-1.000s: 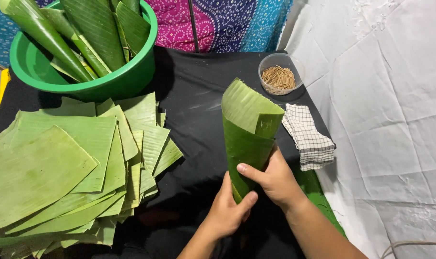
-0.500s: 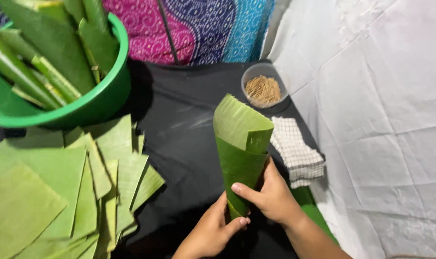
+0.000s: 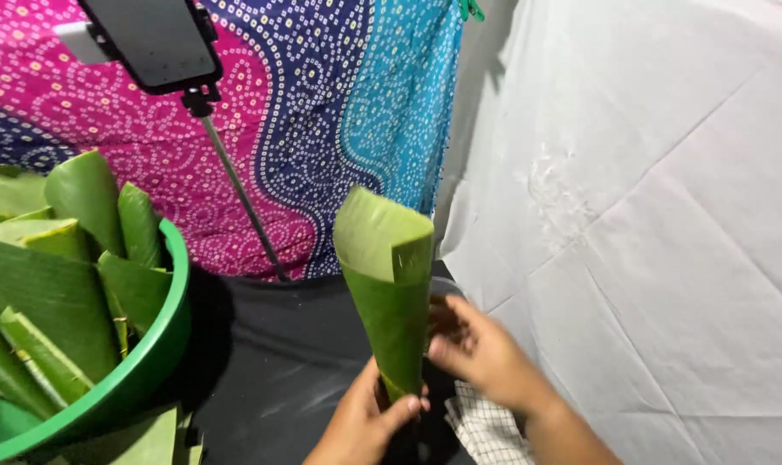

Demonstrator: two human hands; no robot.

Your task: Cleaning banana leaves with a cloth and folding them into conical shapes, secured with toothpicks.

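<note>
Black cloth point(image 3: 270, 362), green basin point(image 3: 141, 379) at its left edge.
Left hand point(image 3: 365, 422) clamps leaf cone point(image 3: 391, 301) upright right of basin; right hand point(image 3: 485, 353), fingers loosely apart, touches cone's side.

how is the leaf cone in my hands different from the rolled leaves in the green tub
The leaf cone is a single piece held upright off the table by the left hand, while the rolled leaves are many, leaning together in the green tub. The cone tapers to a narrow bottom with a wide open top; the tub's leaves look longer and lean at angles. The right hand is beside the cone; nothing touches the tub's leaves. Both are green banana-type leaf, rolled.
</note>
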